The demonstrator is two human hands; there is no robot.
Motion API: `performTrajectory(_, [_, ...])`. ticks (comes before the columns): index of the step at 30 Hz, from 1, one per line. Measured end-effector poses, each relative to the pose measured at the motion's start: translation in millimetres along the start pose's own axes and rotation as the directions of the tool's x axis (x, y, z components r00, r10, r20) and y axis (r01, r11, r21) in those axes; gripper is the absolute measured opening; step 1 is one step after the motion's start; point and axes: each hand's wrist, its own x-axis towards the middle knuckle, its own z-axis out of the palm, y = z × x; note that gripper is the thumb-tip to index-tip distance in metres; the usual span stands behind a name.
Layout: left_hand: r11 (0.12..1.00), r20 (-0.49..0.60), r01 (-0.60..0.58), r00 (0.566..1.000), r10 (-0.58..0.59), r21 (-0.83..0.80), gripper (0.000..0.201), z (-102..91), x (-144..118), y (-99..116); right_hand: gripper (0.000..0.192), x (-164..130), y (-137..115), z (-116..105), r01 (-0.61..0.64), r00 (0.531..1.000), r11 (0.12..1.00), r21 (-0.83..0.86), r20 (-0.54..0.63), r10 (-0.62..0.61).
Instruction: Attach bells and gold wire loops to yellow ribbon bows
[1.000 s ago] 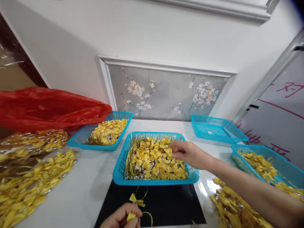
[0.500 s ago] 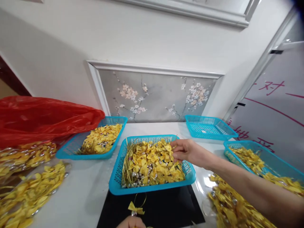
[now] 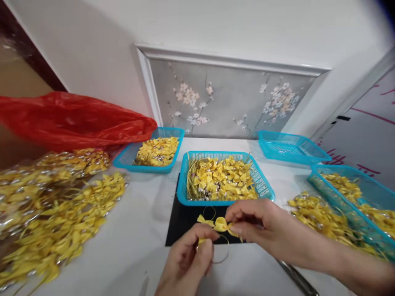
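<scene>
Four blue baskets (image 3: 268, 190) — white table (image 3: 135, 242), floral wall panel (image 3: 234, 98).

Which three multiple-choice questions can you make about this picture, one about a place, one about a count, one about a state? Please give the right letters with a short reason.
1. Where is the red plastic bag?
A. back left of the table
B. inside the middle basket
C. under the hands

2. How many blue baskets show?
A. two
B. four
C. six

3. In what state is the far right basket by the wall?
A. heaped with bows
B. nearly empty
C. upside down

Answers:
1 A: it lies at the back left, behind the basket of bows.
2 B: that one, the middle basket, the far right one and one at the right edge.
3 B: its mesh floor shows almost bare.

Meanwhile the left hand and right hand pinch a yellow bow.
</scene>
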Motion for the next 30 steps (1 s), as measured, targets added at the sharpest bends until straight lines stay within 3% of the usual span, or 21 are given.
performTrajectory(2, [0.996,-0.041,-0.086,0.995,0.088,0.037,0.032,2.8,-4,1,0.012,-5,-7,15,0.039,0.999,0.998,-0.049,-0.009,-0.039])
performTrajectory(5, [0.996,-0.019,-0.078,0.997,0.079,0.048,0.03,2.5,-6,0,0.014,-9,-11,30,0.053,0.998,0.998,-0.023,-0.022,-0.054])
performTrajectory(10, [0.994,0.048,0.023,0.999,-0.018,-0.106,0.03,1.8,-7,-1,0.012,-17,-6,43,-0.016,0.995,0.948,0.317,-0.09,0.047])
performTrajectory(14, [0.989,0.092,0.063,0.995,-0.051,-0.133,0.031,6.9,-7,1,0.017,-24,0,49,0.008,0.983,0.895,0.446,-0.168,0.074])
performTrajectory(19, [0.988,0.028,0.077,0.997,-0.074,-0.135,0.027,13.1,-6,-1,0.02,-32,5,50,0.089,0.961,0.85,0.52,-0.27,0.064])
performTrajectory(25, [0.996,0.022,-0.063,0.998,0.062,0.057,0.031,24.2,-5,-7,0.012,-39,13,50,0.039,0.947,0.839,0.543,-0.288,0.142])
performTrajectory(30, [0.997,-0.107,0.012,0.994,-0.004,0.07,0.024,22.7,3,-6,0.015,-37,21,49,0.031,0.938,0.831,0.555,-0.302,0.167])
